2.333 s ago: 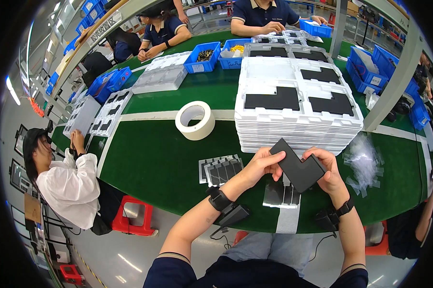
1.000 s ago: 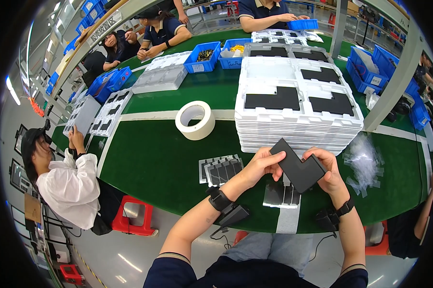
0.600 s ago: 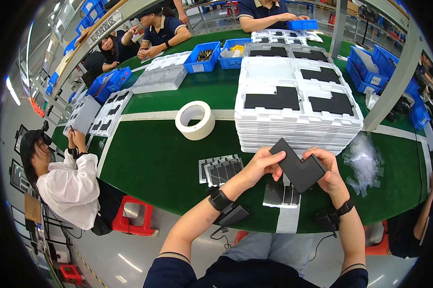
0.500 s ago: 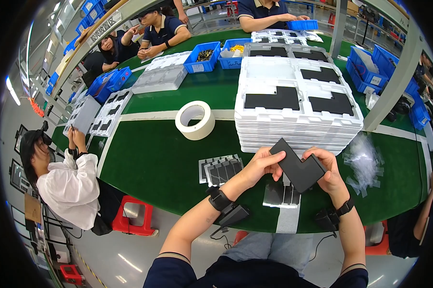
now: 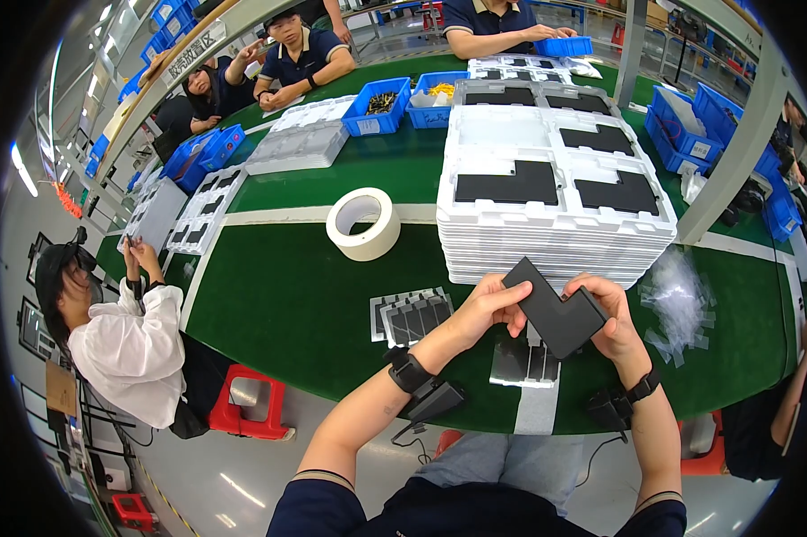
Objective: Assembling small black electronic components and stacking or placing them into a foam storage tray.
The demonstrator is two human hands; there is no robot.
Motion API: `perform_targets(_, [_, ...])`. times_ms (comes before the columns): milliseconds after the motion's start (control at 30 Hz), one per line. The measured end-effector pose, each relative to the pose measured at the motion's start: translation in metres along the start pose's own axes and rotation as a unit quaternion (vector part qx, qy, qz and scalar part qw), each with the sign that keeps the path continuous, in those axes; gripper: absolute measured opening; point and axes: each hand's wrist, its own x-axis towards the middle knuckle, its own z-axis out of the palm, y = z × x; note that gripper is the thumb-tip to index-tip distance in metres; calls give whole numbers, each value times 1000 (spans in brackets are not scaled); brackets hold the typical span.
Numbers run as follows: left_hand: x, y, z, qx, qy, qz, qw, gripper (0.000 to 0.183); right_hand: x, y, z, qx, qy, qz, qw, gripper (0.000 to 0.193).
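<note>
Panel (image 5: 547,318) between left and right fingers (image 5: 603,291)

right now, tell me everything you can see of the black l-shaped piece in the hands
The L-shaped piece is matte black and looks like plastic, with a smooth face, straight edges and a notch opening toward the picture's upper right. It is held slantwise over the green table. The left hand grips its longer leg, thumb on the face; the right hand holds the shorter leg. Its underside is hidden.
</note>
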Motion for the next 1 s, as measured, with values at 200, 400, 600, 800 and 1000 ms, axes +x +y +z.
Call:
perform_targets(200, [0, 2, 0, -4, -6, 1, 1000, 31, 1, 0, -1, 1, -4, -1, 1000, 71])
perform_targets(400, [0, 4, 1, -1, 2, 3, 1000, 31, 2, 0, 0, 3, 0, -1, 1000, 71])
perform_targets(600, [-1, 2, 0, -3, 8, -6, 1000, 32, 1, 0, 0, -2, 1, 3, 1000, 71])
perform_targets(800, [-1, 6, 8, 29, 41, -70, 996, 35, -4, -3, -3, -4, 8, 14, 1000, 70])
perform_targets(1000, [-4, 16, 8, 375, 31, -97, 922, 35, -10, -27, -14, -89, -28, -25, 995, 53])
